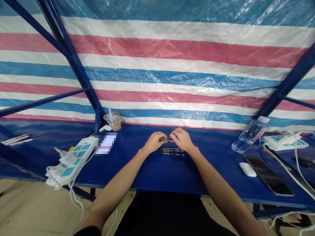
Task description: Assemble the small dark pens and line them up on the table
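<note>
Bimanual fine handling at a tabletop, seen from a head-worn camera. The left hand and the right hand are raised slightly and brought together at the midline, above a blue table. Both are curled inward, with little space between them. A slim metallic pen part lies crosswise in this space. The left fingers close on its left portion and the right fingertips on its right portion, so it appears held between the two hands, although its exact form is too small to resolve. Two black pens lie side by side on the table, just below and nearer the person than the hands, and neither hand touches them. Left of the hands are a blurred phone screen, a plastic cup with a straw and a white power strip. To the right are a water bottle, a white earbud case and a black smartphone. A striped tarpaulin hangs behind the table.
</note>
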`<state>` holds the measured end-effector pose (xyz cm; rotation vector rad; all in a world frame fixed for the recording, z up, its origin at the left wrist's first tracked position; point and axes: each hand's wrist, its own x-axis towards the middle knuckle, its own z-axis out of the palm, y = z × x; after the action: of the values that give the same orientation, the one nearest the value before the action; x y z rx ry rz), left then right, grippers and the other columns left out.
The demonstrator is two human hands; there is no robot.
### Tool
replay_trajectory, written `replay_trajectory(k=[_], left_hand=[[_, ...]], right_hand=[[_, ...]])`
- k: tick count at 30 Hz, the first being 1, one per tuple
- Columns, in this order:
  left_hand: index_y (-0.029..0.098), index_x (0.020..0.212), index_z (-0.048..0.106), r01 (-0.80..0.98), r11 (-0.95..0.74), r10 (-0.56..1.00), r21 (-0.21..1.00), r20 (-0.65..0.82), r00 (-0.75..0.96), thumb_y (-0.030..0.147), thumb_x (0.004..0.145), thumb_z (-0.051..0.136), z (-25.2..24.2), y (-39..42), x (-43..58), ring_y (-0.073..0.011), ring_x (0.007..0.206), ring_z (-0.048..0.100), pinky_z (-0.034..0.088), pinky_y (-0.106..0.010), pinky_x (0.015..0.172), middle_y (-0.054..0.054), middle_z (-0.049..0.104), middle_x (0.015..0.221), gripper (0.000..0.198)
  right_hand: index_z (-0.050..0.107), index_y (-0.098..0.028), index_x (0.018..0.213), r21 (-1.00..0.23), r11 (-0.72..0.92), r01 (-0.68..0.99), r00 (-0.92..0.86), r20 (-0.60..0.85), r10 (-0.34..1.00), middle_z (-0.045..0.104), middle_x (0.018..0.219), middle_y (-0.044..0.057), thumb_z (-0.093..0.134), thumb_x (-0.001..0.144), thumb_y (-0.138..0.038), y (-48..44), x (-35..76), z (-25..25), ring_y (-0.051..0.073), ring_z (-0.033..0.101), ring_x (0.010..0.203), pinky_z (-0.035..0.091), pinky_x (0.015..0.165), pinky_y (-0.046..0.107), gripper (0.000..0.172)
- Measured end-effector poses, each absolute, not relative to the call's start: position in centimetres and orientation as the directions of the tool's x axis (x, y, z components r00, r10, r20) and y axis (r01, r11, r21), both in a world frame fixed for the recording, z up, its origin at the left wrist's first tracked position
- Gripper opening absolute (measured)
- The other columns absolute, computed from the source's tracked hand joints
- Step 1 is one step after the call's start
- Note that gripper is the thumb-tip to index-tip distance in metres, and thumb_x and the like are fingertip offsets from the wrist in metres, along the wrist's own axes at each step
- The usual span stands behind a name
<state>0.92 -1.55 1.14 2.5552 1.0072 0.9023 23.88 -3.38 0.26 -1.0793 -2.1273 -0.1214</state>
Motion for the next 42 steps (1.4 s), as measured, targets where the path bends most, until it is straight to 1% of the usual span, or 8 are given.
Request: replay_trajectory(k=[2, 5, 11, 14, 17, 27, 34, 42], left_hand=[[0.021, 0.093, 0.072, 0.538, -0.718, 0.695, 0.441, 0.492, 0.525, 0.018, 0.09, 0.076, 1.0, -1.6, 1.0, -0.0209, 0.094, 0.068, 0.047, -0.036, 0.092, -0.002, 0.076, 0.097, 0.006], [0.022, 0.096, 0.073, 0.556, -0.708, 0.701, 0.436, 0.533, 0.474, 0.014, 0.092, 0.071, 1.0, -1.6, 0.9, -0.0205, 0.093, 0.068, 0.049, -0.036, 0.093, -0.002, 0.077, 0.098, 0.009], [0.022, 0.099, 0.075, 0.537, -0.692, 0.715, 0.483, 0.561, 0.417, 0.03, 0.094, 0.074, 1.4, -1.4, 0.7, -0.0196, 0.086, 0.07, 0.053, -0.035, 0.089, -0.003, 0.078, 0.097, 0.009], [0.023, 0.107, 0.075, 0.558, -0.677, 0.726, 0.48, 0.559, 0.4, 0.034, 0.096, 0.073, 1.2, -1.2, 0.6, -0.0201, 0.087, 0.072, 0.053, -0.036, 0.093, -0.003, 0.079, 0.099, 0.015], [0.025, 0.114, 0.074, 0.576, -0.647, 0.751, 0.499, 0.545, 0.373, 0.036, 0.097, 0.071, 1.1, -1.1, 0.6, -0.0217, 0.093, 0.074, 0.054, -0.036, 0.094, -0.003, 0.079, 0.099, 0.02], [0.025, 0.104, 0.073, 0.63, -0.593, 0.79, 0.501, 0.51, 0.339, 0.033, 0.102, 0.062, 1.1, -1.4, 1.0, -0.021, 0.098, 0.072, 0.049, -0.034, 0.097, -0.001, 0.079, 0.103, 0.014], [0.024, 0.091, 0.069, 0.652, -0.592, 0.794, 0.475, 0.483, 0.369, 0.03, 0.103, 0.06, 1.7, -1.8, 1.0, -0.0194, 0.083, 0.066, 0.045, -0.03, 0.083, 0.001, 0.072, 0.081, 0.016], [0.023, 0.088, 0.067, 0.76, -0.483, 0.861, 0.435, 0.396, 0.32, 0.036, 0.107, 0.049, 1.9, -2.2, 1.3, -0.0195, 0.078, 0.06, 0.037, -0.028, 0.068, -0.002, 0.061, 0.085, 0.029]], right_hand=[[0.072, -0.02, 0.098, -0.163, 0.684, 0.711, -0.482, 0.596, 0.643, 0.074, 0.096, 0.009, 0.042, 0.112, -0.05, -3.5, 22.5, -0.1, 0.025, 0.062, 0.096, 0.043, 0.088, 0.036, 0.044], [0.072, -0.019, 0.102, -0.144, 0.664, 0.734, -0.506, 0.536, 0.676, 0.075, 0.094, 0.009, 0.045, 0.112, -0.04, -3.3, 21.4, -0.8, 0.025, 0.063, 0.095, 0.043, 0.088, 0.037, 0.035], [0.067, -0.021, 0.116, -0.171, 0.623, 0.764, -0.452, 0.547, 0.705, 0.078, 0.106, 0.009, 0.047, 0.111, -0.027, -2.7, 22.3, -1.3, 0.024, 0.069, 0.098, 0.045, 0.091, 0.036, 0.021], [0.064, -0.022, 0.122, -0.203, 0.614, 0.763, -0.434, 0.543, 0.719, 0.078, 0.107, 0.009, 0.048, 0.111, -0.027, -2.6, 22.8, -1.3, 0.023, 0.07, 0.095, 0.047, 0.087, 0.034, 0.021], [0.067, -0.022, 0.115, -0.213, 0.613, 0.761, -0.42, 0.558, 0.715, 0.077, 0.108, 0.009, 0.048, 0.11, -0.027, -2.4, 22.9, -1.4, 0.024, 0.07, 0.098, 0.049, 0.088, 0.034, 0.02], [0.077, -0.023, 0.113, -0.255, 0.609, 0.751, -0.339, 0.642, 0.687, 0.074, 0.103, 0.01, 0.048, 0.109, -0.028, -2.4, 23.1, -1.2, 0.026, 0.064, 0.097, 0.049, 0.094, 0.039, 0.03], [0.081, -0.022, 0.106, -0.239, 0.602, 0.762, -0.35, 0.63, 0.693, 0.077, 0.098, 0.01, 0.053, 0.108, -0.032, -2.3, 23.2, -1.1, 0.026, 0.062, 0.092, 0.044, 0.088, 0.039, 0.029], [0.081, -0.023, 0.105, -0.237, 0.608, 0.758, -0.36, 0.625, 0.693, 0.078, 0.096, 0.01, 0.048, 0.11, -0.035, -2.6, 23.0, -1.1, 0.026, 0.062, 0.091, 0.041, 0.085, 0.041, 0.035]])
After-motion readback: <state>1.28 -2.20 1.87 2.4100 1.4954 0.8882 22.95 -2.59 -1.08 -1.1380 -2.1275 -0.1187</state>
